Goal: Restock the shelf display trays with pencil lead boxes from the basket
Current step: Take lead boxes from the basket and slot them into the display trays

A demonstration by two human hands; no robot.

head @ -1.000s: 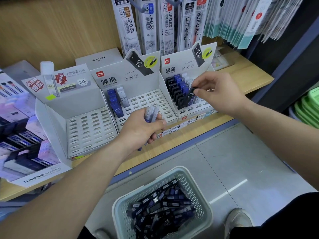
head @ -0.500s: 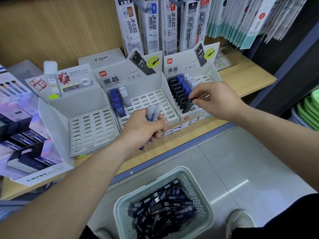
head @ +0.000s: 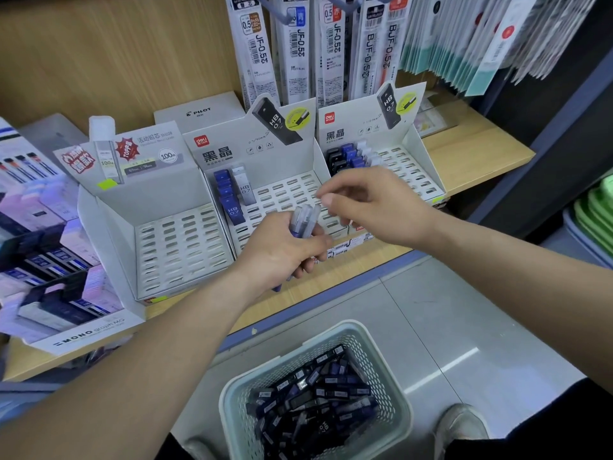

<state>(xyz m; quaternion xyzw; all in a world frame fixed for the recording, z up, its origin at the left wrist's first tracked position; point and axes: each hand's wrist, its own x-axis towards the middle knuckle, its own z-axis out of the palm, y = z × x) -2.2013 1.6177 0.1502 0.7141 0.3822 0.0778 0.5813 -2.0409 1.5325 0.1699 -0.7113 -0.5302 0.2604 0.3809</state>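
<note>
Head view: the right hand (head: 374,207) is back from the right tray (head: 428,180), empty, at the bundle of lead boxes (head: 305,217).
The black box pinched half a second ago is no longer seen in its fingers, which are loosely parted just beside the bundle, so one more box is judged seated among the rows (head: 348,157) in that tray. The bundle is gripped upright in the left hand (head: 285,247) over the middle tray (head: 285,190), where only a few boxes (head: 230,197) are stood. The left tray (head: 179,240) is shown with bare slots. All trays are set on a wooden shelf (head: 471,151) under hanging refill packs (head: 298,51). The basket (head: 285,355) is left on the grey floor (head: 464,327), and many boxes are heaped in it.
</note>
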